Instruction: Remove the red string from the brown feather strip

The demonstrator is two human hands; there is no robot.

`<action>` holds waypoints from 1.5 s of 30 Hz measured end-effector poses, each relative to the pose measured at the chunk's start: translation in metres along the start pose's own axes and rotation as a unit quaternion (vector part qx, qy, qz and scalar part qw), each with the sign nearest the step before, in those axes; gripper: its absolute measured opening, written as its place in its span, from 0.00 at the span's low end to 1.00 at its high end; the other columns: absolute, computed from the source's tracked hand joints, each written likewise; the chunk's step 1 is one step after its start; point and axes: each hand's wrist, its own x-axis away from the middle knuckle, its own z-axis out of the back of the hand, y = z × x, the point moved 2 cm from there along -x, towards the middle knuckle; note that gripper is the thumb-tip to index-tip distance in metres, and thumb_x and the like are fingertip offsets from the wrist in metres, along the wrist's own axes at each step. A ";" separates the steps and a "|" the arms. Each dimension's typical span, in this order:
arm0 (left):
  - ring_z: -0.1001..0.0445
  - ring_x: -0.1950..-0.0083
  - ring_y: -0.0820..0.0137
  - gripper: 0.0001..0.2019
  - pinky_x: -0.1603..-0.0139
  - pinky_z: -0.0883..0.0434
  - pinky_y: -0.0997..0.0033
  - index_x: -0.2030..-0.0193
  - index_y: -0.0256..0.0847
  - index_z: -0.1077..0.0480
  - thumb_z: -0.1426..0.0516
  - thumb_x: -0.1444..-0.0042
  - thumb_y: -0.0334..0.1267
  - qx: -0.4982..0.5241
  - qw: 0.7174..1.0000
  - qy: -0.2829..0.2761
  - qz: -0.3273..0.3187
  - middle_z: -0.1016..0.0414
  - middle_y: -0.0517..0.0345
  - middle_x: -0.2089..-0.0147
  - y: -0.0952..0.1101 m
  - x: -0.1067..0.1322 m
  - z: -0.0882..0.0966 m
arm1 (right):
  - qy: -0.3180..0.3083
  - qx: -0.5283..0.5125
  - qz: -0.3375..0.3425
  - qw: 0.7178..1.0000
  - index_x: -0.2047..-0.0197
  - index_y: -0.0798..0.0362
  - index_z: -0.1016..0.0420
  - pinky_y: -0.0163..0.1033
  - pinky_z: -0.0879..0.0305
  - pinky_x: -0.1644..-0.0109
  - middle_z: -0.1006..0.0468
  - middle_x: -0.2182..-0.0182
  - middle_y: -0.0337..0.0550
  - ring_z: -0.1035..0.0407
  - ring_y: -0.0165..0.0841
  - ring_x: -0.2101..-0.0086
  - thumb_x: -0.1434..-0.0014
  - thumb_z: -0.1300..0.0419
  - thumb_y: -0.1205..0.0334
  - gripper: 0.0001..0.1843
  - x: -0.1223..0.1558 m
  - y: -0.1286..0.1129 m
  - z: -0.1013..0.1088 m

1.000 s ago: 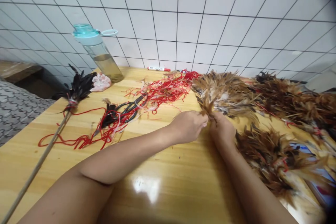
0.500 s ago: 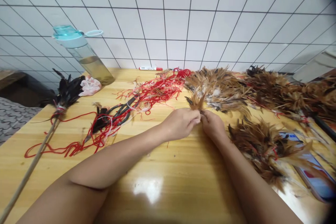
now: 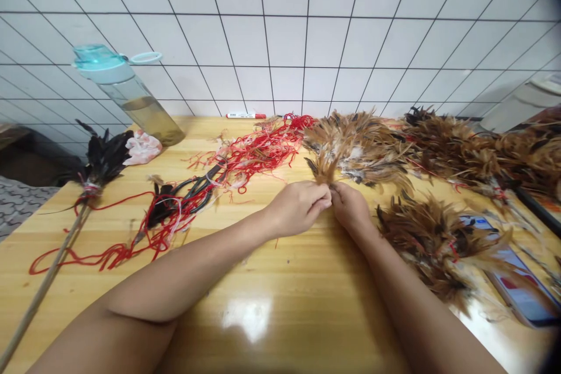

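My left hand (image 3: pixel 302 205) and my right hand (image 3: pixel 350 205) meet above the wooden table (image 3: pixel 280 286), fingers closed together. Between them they grip a small bunch of brown and black feathers (image 3: pixel 324 169), whose tips fan out away from me. The quill ends are hidden inside my fingers. Just beyond lies a loose pile of brown feathers (image 3: pixel 359 143). To the right of my right forearm rests a tied bundle of brown feathers (image 3: pixel 425 234) with red string around it.
Tangled red string (image 3: pixel 263 155) and black-handled scissors (image 3: pixel 204 187) lie left of centre. A stick with black feathers (image 3: pixel 103 158) tied on rests at far left, near a water bottle (image 3: pixel 146 111). A phone (image 3: pixel 521 283) is partly under feathers. A marker (image 3: pixel 245 115) lies by the wall.
The whole scene has shifted slightly left in view as the camera turned. My hands stay together on the feather bunch, with little change in grip.
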 end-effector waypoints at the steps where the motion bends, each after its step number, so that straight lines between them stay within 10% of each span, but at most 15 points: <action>1: 0.31 0.66 0.72 0.09 0.64 0.36 0.73 0.67 0.37 0.34 0.53 0.38 0.33 -0.032 0.999 -0.012 -0.013 0.28 0.56 0.68 0.001 0.001 -0.002 | 0.004 0.012 -0.007 1.000 0.59 0.53 0.26 0.35 0.42 0.61 0.20 0.61 0.48 0.29 0.36 0.60 0.37 0.55 0.64 0.16 0.001 -0.001 0.001; 12: 0.32 0.63 0.67 0.13 0.61 0.37 0.65 0.68 0.36 0.31 0.54 0.37 0.30 -0.251 0.954 -0.014 -0.166 0.27 0.52 0.69 0.013 0.002 -0.015 | 0.000 0.207 0.045 0.977 0.65 0.51 0.30 0.37 0.51 0.69 0.24 0.67 0.45 0.30 0.35 0.66 0.38 0.49 0.65 0.08 0.019 -0.026 0.010; 25: 0.29 0.62 0.73 0.12 0.57 0.35 0.74 0.68 0.38 0.28 0.51 0.38 0.35 0.013 0.994 -0.052 -0.094 0.24 0.54 0.66 -0.036 -0.008 0.023 | -0.110 -0.033 0.272 0.955 0.65 0.52 0.25 0.35 0.39 0.62 0.21 0.65 0.45 0.29 0.34 0.65 0.44 0.52 0.71 0.15 0.026 -0.037 -0.009; 35: 0.26 0.61 0.72 0.10 0.57 0.32 0.74 0.65 0.36 0.26 0.49 0.41 0.32 0.082 0.996 -0.021 0.003 0.22 0.55 0.64 -0.062 -0.006 0.007 | 0.024 -0.503 0.043 0.863 0.77 0.51 0.41 0.34 0.47 0.74 0.36 0.77 0.37 0.47 0.26 0.79 0.42 0.46 0.47 0.19 0.016 -0.026 -0.009; 45: 0.29 0.62 0.69 0.11 0.56 0.34 0.70 0.64 0.38 0.31 0.54 0.37 0.34 -0.070 0.995 -0.019 -0.070 0.26 0.53 0.65 -0.029 -0.002 -0.014 | 0.086 -0.508 -0.062 0.855 0.74 0.49 0.39 0.33 0.53 0.78 0.47 0.83 0.30 0.55 0.26 0.82 0.42 0.47 0.47 0.16 0.010 -0.012 -0.014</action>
